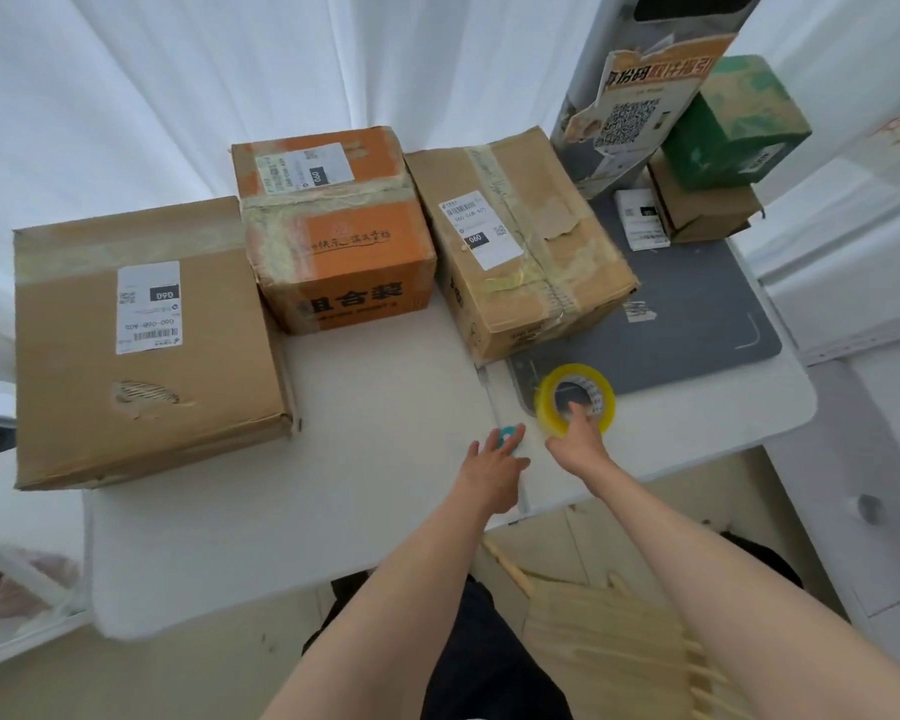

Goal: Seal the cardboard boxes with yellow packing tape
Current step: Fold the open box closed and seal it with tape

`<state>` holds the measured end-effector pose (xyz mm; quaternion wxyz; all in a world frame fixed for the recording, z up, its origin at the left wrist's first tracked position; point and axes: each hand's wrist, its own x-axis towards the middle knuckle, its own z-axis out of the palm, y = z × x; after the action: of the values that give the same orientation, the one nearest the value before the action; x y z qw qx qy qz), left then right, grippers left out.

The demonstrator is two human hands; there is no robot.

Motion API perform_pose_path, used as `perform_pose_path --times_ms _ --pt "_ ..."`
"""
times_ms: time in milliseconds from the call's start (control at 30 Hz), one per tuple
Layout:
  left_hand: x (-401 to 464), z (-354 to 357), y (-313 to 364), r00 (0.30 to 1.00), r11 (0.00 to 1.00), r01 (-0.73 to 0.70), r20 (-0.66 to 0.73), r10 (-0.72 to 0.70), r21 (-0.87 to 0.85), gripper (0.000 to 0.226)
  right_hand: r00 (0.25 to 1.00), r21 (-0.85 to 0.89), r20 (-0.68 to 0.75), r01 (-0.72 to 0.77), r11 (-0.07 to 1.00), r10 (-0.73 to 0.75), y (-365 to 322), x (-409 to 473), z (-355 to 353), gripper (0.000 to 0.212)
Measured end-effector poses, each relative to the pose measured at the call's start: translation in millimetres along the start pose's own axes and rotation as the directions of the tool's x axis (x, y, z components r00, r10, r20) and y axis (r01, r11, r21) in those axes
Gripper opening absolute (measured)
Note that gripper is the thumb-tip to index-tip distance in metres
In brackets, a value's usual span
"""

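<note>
Head view of a white folding table [385, 511] set against white curtains. Three cardboard boxes stand along its far side: a large flat brown box [146, 345] at left, overhanging the table's left edge; an orange printed box [339, 236] in the middle, touching the flat box's far right corner; and a plain brown box [526, 241] to the right, its near right part resting on a grey mat [697, 324]. Each carries a white shipping label and strips of pale old tape. The roll of yellow packing tape [575, 400] stands tilted on its edge at the mat's near left corner, just in front of the plain brown box. The right hand [580, 441] reaches into it, with fingers in the core and the thumb against the outer rim, so the hand is closed on the roll. The left hand [492, 472] lies just beside it, fingers spread and loose over a small teal object [507, 436] on the tabletop; whether it grips that object cannot be told. The two hands are close together but not touching. At far right, a green box [733, 122] sits on a small brown box [702, 205] beside a grey post bearing a QR-code poster [640, 106].
</note>
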<state>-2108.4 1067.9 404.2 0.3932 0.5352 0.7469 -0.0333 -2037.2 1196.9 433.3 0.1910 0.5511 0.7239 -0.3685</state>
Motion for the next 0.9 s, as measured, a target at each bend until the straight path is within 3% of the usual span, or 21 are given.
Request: perform_pose_path --times_ms 67,267,400,533,767,900 --pt "6.9 6.4 -1.2 1.0 0.998 0.007 0.013 -0.008 0.054 0.065 1.0 -0.029 0.005 0.017 0.999 -0.017 2.6 6.2 2.2 0.074" --pt "-6.6 30.9 -25.3 0.983 0.982 0.144 -0.132 -0.129 0.119 0.069 0.988 -0.051 -0.133 0.067 0.996 -0.074 -3.4 -4.9 22.2 0.051" --pt "-24.5 30.1 -55.8 0.937 0.953 0.303 -0.178 -0.301 -0.013 0.075 0.968 -0.017 -0.21 0.141 0.99 -0.141 -13.8 -15.2 38.5 0.049" --pt "-37.7 16.7 -88.6 0.891 0.907 0.409 -0.173 -0.42 -0.098 0.072 0.965 0.029 -0.247 0.092 0.995 -0.082 -17.1 -8.6 36.1 0.046" --pt "-47.2 4.6 -119.0 0.842 0.857 0.475 -0.183 -0.508 -0.199 0.065 0.992 -0.39 -0.093 0.044 0.92 -0.087 -10.9 14.0 22.4 0.031" --pt "-51.0 6.6 -123.7 0.84 0.858 0.469 -0.195 -0.506 -0.209 0.064 0.963 -0.475 -0.134 0.146 0.868 -0.235 -12.7 10.2 34.0 0.018"
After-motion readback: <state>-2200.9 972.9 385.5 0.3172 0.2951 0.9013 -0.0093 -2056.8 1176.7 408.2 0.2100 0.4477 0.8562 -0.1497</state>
